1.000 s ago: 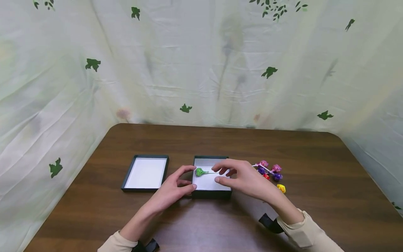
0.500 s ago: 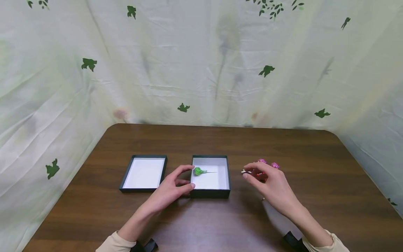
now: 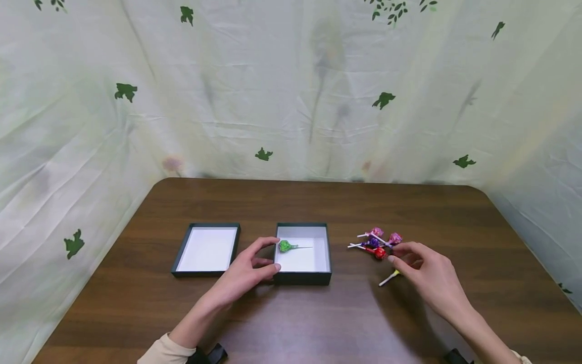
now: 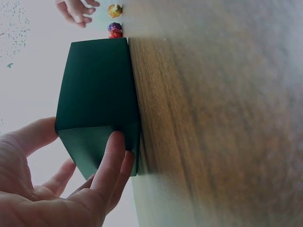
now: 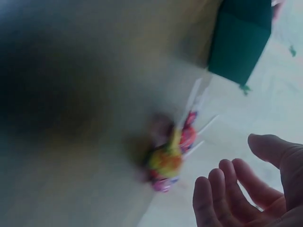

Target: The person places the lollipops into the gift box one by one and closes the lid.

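A dark green box (image 3: pixel 302 279) with a white inside holds one green lollipop (image 3: pixel 285 246), its stick pointing right. My left hand (image 3: pixel 250 265) rests against the box's left side, thumb at the near corner and index finger at the rim farther back. In the left wrist view, other fingertips touch the box's outer wall. My right hand (image 3: pixel 429 270) hovers beside the loose lollipops, fingers loosely bent around nothing. Nearest to it are a red lollipop (image 3: pixel 380 253) and a yellow lollipop (image 5: pixel 165 162), whose head is hidden behind the hand in the head view.
Left of the box lies its shallow lid (image 3: pixel 206 249), white inside facing up. Purple (image 3: pixel 374 242) and pink lollipops (image 3: pixel 395 238) overlap in a small pile with the red one, sticks toward the box. A leaf-patterned curtain (image 3: pixel 291 101) hangs behind the wooden table (image 3: pixel 291 323).
My right hand has moved from over the box to the right, past the lollipop pile, uncovering the green lollipop. The left hand has stayed at the box.
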`<action>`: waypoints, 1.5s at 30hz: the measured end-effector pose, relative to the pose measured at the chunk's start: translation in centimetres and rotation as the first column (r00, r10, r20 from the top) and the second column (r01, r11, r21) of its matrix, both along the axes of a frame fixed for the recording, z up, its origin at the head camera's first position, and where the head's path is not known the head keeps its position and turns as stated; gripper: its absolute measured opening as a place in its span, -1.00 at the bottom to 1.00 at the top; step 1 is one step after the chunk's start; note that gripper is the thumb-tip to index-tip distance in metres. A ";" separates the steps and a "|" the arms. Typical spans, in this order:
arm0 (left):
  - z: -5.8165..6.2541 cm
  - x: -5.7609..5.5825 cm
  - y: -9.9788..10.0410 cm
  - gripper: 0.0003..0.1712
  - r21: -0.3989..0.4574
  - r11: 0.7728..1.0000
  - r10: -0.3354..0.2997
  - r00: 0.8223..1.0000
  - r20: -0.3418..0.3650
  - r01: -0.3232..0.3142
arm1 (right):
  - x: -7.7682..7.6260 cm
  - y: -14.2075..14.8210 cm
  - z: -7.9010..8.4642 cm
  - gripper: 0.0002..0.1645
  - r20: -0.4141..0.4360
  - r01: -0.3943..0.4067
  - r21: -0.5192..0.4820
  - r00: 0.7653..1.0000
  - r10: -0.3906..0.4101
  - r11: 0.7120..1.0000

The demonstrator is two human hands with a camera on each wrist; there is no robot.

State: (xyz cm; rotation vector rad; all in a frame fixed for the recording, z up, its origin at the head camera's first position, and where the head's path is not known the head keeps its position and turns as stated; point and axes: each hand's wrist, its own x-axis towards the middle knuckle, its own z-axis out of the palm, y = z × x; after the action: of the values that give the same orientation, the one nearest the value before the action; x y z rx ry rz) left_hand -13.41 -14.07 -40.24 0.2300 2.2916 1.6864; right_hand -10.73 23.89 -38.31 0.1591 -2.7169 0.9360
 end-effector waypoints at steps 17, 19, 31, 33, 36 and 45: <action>0.2 0.1 0.1 -0.36 0.016 1.000 0.002 1.000 0.000 -0.002 | -1.8 2.9 -2.1 -0.50 0.212 0.015 0.096 0.977 -0.035 0.995; 0.2 0.1 0.1 -0.37 0.017 1.000 -0.001 1.000 -0.003 0.002 | -2.1 3.1 -2.3 -0.50 0.222 -0.004 0.095 0.975 -0.017 0.995; 0.0 0.0 0.0 -0.35 0.005 1.000 -0.003 1.000 0.005 0.003 | -2.7 4.1 -2.9 -0.53 0.271 -0.061 0.097 0.962 0.033 0.993; 0.0 0.0 0.0 -0.35 0.004 1.000 -0.004 1.000 0.005 0.004 | -2.8 4.2 -2.9 -0.56 0.279 -0.080 0.086 0.959 0.053 0.993; 0.0 0.0 0.0 -0.35 0.006 1.000 -0.004 1.000 0.005 0.004 | -2.8 4.3 -2.7 -0.64 0.292 -0.112 0.071 0.952 0.087 0.991; 0.1 0.0 0.1 -0.35 0.017 1.000 -0.011 1.000 -0.005 0.011 | -2.6 4.7 -2.5 -0.65 0.292 -0.154 0.047 0.947 0.134 0.987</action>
State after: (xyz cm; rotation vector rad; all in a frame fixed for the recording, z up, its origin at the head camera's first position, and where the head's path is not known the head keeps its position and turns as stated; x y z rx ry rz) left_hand -13.42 -14.02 -40.17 0.2495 2.2762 1.7025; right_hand -13.38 28.56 -40.80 0.2562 -3.0440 0.9720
